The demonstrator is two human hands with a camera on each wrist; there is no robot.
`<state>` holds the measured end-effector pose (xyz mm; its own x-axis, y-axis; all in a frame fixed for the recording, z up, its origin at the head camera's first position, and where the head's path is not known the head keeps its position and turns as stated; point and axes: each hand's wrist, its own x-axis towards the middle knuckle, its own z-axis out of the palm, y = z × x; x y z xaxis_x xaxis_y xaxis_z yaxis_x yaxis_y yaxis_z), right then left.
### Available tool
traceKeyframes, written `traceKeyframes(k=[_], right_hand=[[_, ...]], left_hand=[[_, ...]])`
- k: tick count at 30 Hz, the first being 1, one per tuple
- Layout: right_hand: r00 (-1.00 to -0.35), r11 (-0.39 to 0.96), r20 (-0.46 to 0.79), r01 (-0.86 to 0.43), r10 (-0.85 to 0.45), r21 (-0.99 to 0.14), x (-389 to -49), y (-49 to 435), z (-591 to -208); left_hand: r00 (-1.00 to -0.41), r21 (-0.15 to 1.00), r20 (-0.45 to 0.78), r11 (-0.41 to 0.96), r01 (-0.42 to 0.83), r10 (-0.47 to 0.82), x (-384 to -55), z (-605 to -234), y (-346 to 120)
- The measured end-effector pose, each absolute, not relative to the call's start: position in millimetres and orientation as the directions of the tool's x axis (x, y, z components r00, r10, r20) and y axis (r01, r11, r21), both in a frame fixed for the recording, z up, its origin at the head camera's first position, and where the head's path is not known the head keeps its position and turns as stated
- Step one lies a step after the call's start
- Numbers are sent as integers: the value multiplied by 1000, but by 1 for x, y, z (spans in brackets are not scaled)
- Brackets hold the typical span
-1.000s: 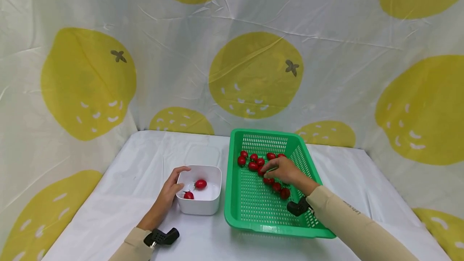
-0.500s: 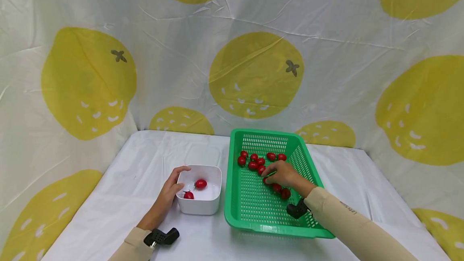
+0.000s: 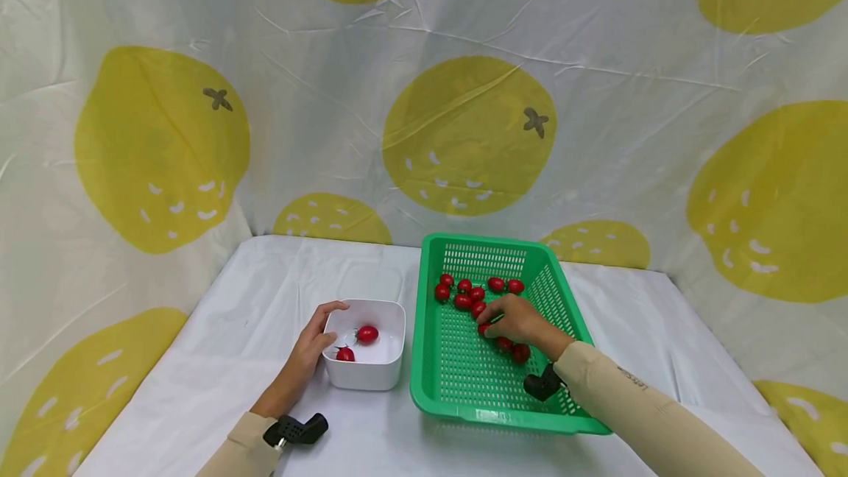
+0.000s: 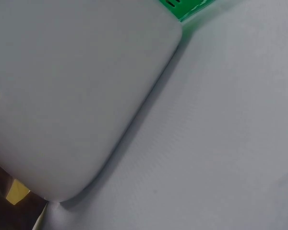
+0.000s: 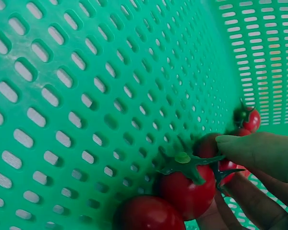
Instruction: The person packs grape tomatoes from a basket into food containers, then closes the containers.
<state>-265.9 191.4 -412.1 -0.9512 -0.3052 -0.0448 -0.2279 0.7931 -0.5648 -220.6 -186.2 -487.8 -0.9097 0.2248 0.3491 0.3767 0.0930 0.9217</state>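
Note:
In the head view, my left hand point(image 3: 313, 341) holds the left side of a square white plastic container point(image 3: 371, 377), with its fingers over the rim. Two cherry tomatoes point(image 3: 366, 334) lie inside it. My right hand point(image 3: 520, 319) reaches into a green basket point(image 3: 424, 359) and pinches a red cherry tomato point(image 3: 484, 330) between thumb and fingers. Several more tomatoes point(image 3: 462, 302) lie around it on the basket floor. The right wrist view shows the thumb point(image 5: 259, 151) close behind a tomato with a green calyx point(image 5: 187, 191); fingers partly hide the pinched one.
A clear flat lid point(image 3: 369, 283) lies behind the white container. The basket stands just right of that container on a white tablecloth point(image 3: 358, 440). A lemon-print cloth point(image 3: 298, 131) hangs behind and at the sides.
My right hand has come slightly nearer in the basket, baring the tomato at the back right, and its fingers have closed on a cherry tomato. The left hand stays at the container.

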Motion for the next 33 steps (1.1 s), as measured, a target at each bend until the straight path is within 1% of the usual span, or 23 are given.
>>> traceKeyframes(k=[7,14,23,33], right_hand=[[-943,785,-38,-252,-330,-566,-266,191,-412],[-950,777,-37,-231,-310,-586,-266,191,-410],[-943,749,-28,-245,-331,-616,-265,186,-405],[-911,691,25,-330,-412,-643,-264,179,-399]], left_hand=[[-910,923,349,88,376,223,-221,-487,-186],[-907,919,356,90,383,225,-221,-488,-186],[-906,917,359,98,388,225,-222,-487,-188],[-911,923,343,96,372,229,-221,-487,-187]])
